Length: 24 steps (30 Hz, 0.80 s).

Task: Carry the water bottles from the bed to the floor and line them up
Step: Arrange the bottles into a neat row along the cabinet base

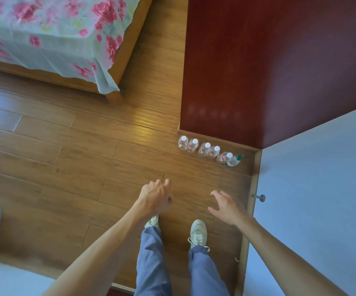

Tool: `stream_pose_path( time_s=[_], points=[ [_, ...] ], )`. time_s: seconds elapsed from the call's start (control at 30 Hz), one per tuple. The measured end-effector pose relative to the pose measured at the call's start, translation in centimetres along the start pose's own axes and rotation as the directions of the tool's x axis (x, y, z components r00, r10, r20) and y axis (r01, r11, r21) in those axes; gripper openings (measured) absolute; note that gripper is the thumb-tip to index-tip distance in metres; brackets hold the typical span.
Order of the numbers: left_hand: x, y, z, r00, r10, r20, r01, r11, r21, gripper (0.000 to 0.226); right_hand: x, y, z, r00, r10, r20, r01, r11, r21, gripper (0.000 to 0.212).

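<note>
My left hand (156, 196) hangs with fingers loosely curled around nothing, and my right hand (226, 207) is spread wide, also empty. The water bottles (204, 148) stand in a row on the wooden floor (76, 159) along the dark red panel (258, 60), well apart from the bed (44, 35). The green-capped bottle (233, 160) at the row's end seems tilted, though it is too small to be sure.

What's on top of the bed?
Only a flowery sheet shows on this corner of the bed. The mattress is covered by it, and the rest is out of view.
</note>
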<state>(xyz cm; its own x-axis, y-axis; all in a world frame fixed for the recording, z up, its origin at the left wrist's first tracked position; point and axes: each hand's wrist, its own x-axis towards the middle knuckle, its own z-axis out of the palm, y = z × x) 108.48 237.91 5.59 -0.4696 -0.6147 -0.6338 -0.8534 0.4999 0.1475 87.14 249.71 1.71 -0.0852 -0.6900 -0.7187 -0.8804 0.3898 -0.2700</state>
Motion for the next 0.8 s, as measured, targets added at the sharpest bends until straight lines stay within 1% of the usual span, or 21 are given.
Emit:
stream_pose_path(
  time_s=[0.07,0.17,0.23,0.3,0.33,0.4,0.5,0.6,0.8],
  points=[
    [0.7,-1.1,-0.7,0.999,0.027,0.039,-0.027,1.000,0.014,0.031,0.6,-0.7,0.4,1.000,0.026,-0.011,-0.026,1.000,0.002,0.049],
    [1.5,-3.1,-1.8,0.994,0.058,0.091,-0.063,0.997,0.053,0.034,1.2,-2.4,0.9,0.998,0.065,0.009,-0.065,0.998,0.011,0.049],
    [2.2,-4.4,-2.6,0.992,0.084,0.097,-0.097,0.986,0.133,0.038,1.8,-3.7,1.1,0.994,0.105,0.009,-0.105,0.994,0.038,0.051],
    [2.7,-5.8,-3.2,0.992,0.101,0.078,-0.117,0.966,0.229,0.042,2.5,-5.0,1.0,0.990,0.139,0.000,-0.139,0.988,0.064,0.054],
    [2.9,-6.5,-3.4,0.992,0.108,0.060,-0.119,0.960,0.251,0.042,2.8,-5.6,0.8,0.990,0.141,-0.005,-0.140,0.987,0.073,0.055],
    [3.5,-7.7,-3.8,0.993,0.116,0.030,-0.120,0.957,0.264,0.038,3.4,-6.7,0.6,0.990,0.134,-0.034,-0.131,0.988,0.087,0.057],
    [4.6,-8.7,-4.2,0.990,0.139,0.018,-0.139,0.954,0.266,0.034,4.3,-8.0,0.4,0.984,0.159,-0.074,-0.147,0.977,0.154,0.057],
    [5.6,-8.9,-3.9,0.987,0.157,0.041,-0.162,0.942,0.294,0.035,5.0,-8.5,0.7,0.982,0.175,-0.076,-0.158,0.969,0.191,0.057],
    [7.4,-8.7,-2.4,0.980,0.186,0.071,-0.199,0.913,0.356,0.037,6.1,-8.2,1.0,0.981,0.171,-0.088,-0.152,0.970,0.189,0.055]
  ],
)
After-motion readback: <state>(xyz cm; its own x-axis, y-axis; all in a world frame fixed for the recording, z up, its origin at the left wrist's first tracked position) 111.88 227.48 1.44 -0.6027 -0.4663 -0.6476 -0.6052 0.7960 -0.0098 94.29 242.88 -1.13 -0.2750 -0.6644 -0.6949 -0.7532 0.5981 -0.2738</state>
